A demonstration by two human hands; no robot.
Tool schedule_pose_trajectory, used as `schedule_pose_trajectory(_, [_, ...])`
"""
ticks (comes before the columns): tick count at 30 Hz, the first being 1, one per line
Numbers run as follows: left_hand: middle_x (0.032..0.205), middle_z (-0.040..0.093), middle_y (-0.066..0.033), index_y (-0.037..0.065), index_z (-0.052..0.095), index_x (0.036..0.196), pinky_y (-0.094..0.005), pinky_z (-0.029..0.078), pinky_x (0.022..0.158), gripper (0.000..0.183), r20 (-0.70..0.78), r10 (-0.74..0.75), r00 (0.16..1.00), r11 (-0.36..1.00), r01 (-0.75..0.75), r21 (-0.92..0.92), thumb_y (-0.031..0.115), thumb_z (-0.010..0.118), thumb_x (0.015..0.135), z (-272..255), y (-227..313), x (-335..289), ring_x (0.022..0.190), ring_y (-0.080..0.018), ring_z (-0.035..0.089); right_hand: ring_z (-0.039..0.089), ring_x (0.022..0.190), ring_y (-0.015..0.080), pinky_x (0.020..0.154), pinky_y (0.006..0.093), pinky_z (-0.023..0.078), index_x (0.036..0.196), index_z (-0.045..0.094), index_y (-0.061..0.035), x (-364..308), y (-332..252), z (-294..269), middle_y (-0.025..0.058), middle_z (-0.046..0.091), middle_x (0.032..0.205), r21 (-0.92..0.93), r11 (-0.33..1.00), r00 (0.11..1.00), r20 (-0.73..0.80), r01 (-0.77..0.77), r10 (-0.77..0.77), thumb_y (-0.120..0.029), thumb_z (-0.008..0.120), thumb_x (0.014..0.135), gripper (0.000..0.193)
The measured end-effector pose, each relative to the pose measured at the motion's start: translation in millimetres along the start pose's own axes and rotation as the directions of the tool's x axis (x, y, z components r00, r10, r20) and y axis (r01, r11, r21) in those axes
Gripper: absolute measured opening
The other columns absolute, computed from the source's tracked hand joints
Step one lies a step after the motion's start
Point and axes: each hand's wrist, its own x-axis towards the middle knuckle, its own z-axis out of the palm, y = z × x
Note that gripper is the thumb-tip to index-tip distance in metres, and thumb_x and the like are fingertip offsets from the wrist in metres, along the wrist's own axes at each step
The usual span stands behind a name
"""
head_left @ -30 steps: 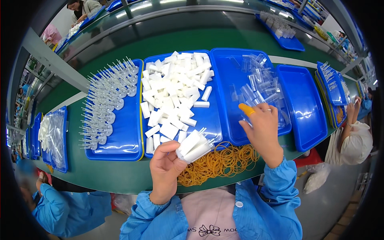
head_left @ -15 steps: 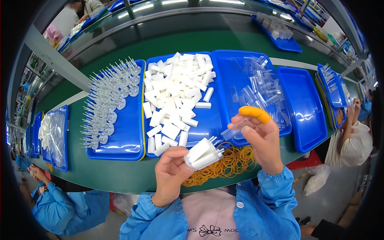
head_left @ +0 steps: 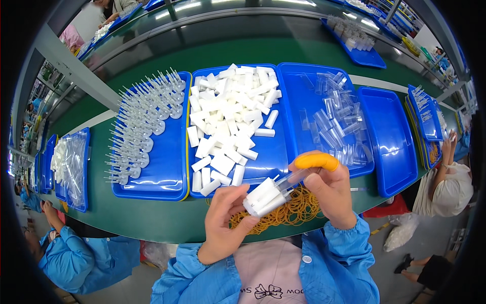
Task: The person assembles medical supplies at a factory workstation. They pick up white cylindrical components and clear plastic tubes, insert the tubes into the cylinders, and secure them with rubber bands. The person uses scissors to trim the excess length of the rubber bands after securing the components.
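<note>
Between the thumb and fingers of my left hand (head_left: 223, 218) is a clear pronged base with white blocks (head_left: 263, 196) standing among its prongs. It is tilted, the prong tips pointing up and right. My right hand (head_left: 331, 192), an orange finger cot (head_left: 316, 161) on one finger, pinches a clear plastic piece (head_left: 292, 179). That piece's lower end is at the prong tips; whether it touches them I cannot tell. Just behind the hands, many loose white blocks (head_left: 228, 119) fill part of a blue tray (head_left: 273, 154). Orange rubber bands (head_left: 304, 209) lie in a heap beneath the hands.
To the left, a blue tray (head_left: 159, 188) carries rows of clear pronged bases (head_left: 144, 126). Clear plastic pieces (head_left: 336, 119) lie in the tray (head_left: 298, 83) behind my right hand. Another blue tray (head_left: 390, 147) sits farther right. Co-workers sit on both sides.
My right hand has come down and slightly left, bringing the clear plastic piece to the prong tips. My left hand has shifted slightly right with the base and turned it.
</note>
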Motion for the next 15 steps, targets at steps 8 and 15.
schedule_pose_trajectory(8, [0.107,0.044,-0.0119,0.002,0.050,0.130,-0.0315,0.043,0.082,0.050,0.165,-0.023,0.986,0.940,-0.034,0.339,0.008,0.065,0.082,1,10,4,0.095,-0.0220,0.048,0.060,0.098,0.0145,0.089,0.0288,0.046,0.121,0.052,0.0026,1,-9,4,0.0149,0.063,0.108,-0.005,0.996,0.995,-0.045,-0.084,0.084,0.003,0.050,0.086,0.035])
schedule_pose_trajectory(15, [0.104,0.044,-0.0120,0.001,0.052,0.128,-0.0323,0.041,0.082,0.048,0.195,0.062,0.979,0.905,-0.138,0.404,0.009,0.064,0.082,1,12,6,0.093,-0.0229,0.047,0.059,0.098,0.0145,0.090,0.0294,0.045,0.129,0.044,0.0021,-4,-16,-3,0.0149,0.062,0.110,-0.116,0.993,0.999,-0.016,-0.031,0.029,0.005,0.047,0.085,0.044])
